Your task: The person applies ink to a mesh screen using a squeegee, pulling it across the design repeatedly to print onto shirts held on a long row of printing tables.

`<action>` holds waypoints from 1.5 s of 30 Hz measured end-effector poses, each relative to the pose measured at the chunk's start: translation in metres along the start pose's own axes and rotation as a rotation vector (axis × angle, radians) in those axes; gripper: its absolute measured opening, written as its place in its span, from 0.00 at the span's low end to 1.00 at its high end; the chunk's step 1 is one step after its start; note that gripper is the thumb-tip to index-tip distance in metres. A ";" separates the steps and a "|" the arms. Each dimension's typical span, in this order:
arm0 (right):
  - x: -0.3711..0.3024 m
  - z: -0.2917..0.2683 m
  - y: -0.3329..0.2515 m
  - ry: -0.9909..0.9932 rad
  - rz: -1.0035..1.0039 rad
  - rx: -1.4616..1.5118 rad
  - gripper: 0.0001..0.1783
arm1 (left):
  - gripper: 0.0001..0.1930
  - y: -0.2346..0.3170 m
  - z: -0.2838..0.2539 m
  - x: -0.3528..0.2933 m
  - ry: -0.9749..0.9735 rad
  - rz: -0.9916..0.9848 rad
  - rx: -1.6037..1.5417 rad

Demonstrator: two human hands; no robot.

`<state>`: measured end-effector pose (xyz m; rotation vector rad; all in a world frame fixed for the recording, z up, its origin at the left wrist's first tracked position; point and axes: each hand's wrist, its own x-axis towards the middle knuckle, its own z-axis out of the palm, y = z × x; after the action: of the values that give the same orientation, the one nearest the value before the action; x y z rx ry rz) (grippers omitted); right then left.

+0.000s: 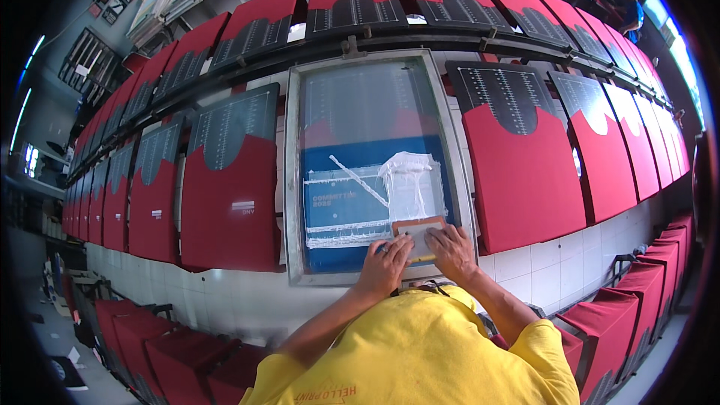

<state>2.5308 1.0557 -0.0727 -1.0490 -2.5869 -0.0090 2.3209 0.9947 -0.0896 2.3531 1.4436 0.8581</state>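
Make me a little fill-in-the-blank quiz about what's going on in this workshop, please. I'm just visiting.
1. The left hand and the right hand are on the same flat tool, so the number of hands on it is ____.
2. The thick paste smeared inside the frame is coloured ____.
3. The top of the person at work is coloured ____.
4. The cloth on the boards beside the frame is coloured ____.

Missing words: two; white; yellow; red.
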 end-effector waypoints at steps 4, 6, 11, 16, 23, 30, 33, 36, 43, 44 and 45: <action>0.047 0.014 0.032 -0.012 -0.003 -0.025 0.16 | 0.23 -0.038 0.005 0.040 0.042 -0.008 0.062; 0.080 0.018 0.049 -0.019 0.006 -0.034 0.14 | 0.22 -0.060 0.002 0.067 0.105 0.005 0.087; 0.133 0.004 0.069 -0.034 0.063 0.017 0.10 | 0.14 -0.090 -0.023 0.124 0.021 -0.122 -0.057; 0.112 -0.024 0.053 0.025 -0.010 0.035 0.10 | 0.17 -0.058 -0.033 0.098 0.125 -0.062 -0.102; 0.004 -0.018 0.005 -0.072 -0.053 -0.002 0.15 | 0.23 0.004 -0.012 0.002 -0.013 -0.027 -0.070; -0.039 -0.016 -0.006 -0.206 -0.102 0.053 0.30 | 0.25 0.015 0.013 -0.038 -0.063 0.033 0.004; -0.045 -0.019 -0.003 -0.293 -0.097 0.113 0.38 | 0.24 0.020 0.020 -0.042 -0.057 0.027 0.027; -0.046 -0.020 0.004 -0.262 -0.107 0.231 0.33 | 0.23 0.023 0.019 -0.043 -0.023 -0.005 -0.028; -0.051 -0.015 0.048 0.171 0.334 0.300 0.26 | 0.22 -0.035 -0.006 -0.056 0.414 -0.423 0.105; -0.054 -0.012 0.054 0.177 0.388 0.282 0.26 | 0.21 -0.053 -0.012 -0.060 0.484 -0.534 0.128; -0.056 -0.008 0.057 0.184 0.434 0.306 0.26 | 0.21 -0.068 -0.020 -0.066 0.555 -0.640 0.157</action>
<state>2.6092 1.0578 -0.0905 -1.3876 -2.0689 0.3659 2.2375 0.9675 -0.1308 1.5936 2.3617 1.2744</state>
